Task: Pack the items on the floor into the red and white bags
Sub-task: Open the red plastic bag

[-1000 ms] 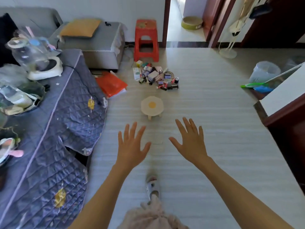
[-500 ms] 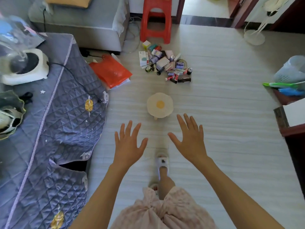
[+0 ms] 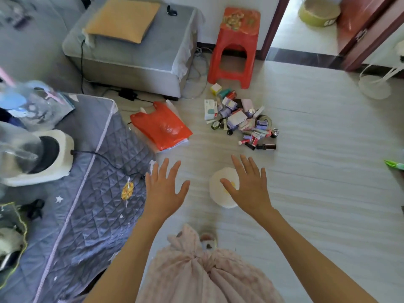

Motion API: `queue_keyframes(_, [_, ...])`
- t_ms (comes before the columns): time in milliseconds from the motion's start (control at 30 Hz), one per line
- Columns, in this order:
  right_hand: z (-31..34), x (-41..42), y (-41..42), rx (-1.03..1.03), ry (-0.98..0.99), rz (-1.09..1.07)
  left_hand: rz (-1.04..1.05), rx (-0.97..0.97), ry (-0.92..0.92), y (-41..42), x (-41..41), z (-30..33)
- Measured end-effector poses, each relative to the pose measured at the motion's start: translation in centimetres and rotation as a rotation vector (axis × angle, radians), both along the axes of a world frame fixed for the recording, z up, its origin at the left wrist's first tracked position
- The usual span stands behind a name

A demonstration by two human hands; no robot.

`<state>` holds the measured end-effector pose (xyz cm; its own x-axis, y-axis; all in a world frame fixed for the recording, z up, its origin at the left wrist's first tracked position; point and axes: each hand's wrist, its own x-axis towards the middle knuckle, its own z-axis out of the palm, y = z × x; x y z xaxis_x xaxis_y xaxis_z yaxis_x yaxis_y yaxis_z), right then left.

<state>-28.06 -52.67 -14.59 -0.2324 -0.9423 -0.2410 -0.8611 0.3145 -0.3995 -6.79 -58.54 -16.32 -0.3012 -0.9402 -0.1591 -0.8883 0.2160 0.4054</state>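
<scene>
A pile of small items, boxes, tubes and little bottles, lies on the pale floor ahead. To its left a red plastic bag lies flat, with a white bag edge showing under it. My left hand and my right hand are held out in front of me, palms down, fingers spread, holding nothing. Both hover well short of the pile. My right hand partly covers a small white egg-shaped stool.
A red plastic stool stands behind the pile by the wall. A grey ottoman with a yellow cushion sits back left. A quilted blue cover with a white appliance fills the left. Cables trail near the ottoman.
The view has moved forward, so the pile and the bags are closer and larger. Both hands stay spread and empty; the small white stool now sits under my right hand.
</scene>
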Motion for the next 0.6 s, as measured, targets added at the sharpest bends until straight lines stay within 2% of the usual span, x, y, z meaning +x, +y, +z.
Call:
queue_keyframes(333, [-1.7,-3.6,-20.7,0.026,0.018,-0.135,-0.093,0.098,-0.021,-23.0,-3.3,-1.5])
queue_keyframes(467, [-0.8,-4.9,-28.6,0.041,-0.022,-0.229,-0.156,0.039,-0.047,-33.1,-4.6,-1.1])
queue_keyframes(600, [-0.5,-7.1,-34.4,0.030,-0.017,-0.296,-0.207,0.074,-0.054,-40.8,-7.2,-0.1])
